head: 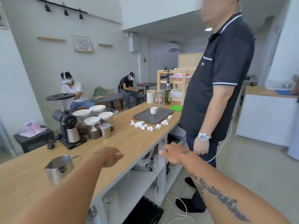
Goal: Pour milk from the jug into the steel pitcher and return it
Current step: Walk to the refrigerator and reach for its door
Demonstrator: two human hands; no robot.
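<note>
The steel pitcher (59, 167) stands upright on the wooden counter (132, 141), near its front left, spout to the left. My left hand (111, 156) hovers over the counter just right of the pitcher, fingers loosely apart, holding nothing. My right hand (175, 152) is held out past the counter's right edge, above the shelving, fingers spread and empty. No milk jug is in view.
A person in a dark polo (221, 88) stands close on the right beside the counter. On the counter are a black grinder (68, 126), several lidded jars (93, 125), crumpled paper bits (148, 125), a dark tray (153, 115) with a white cup (153, 110), and a green bottle (167, 92).
</note>
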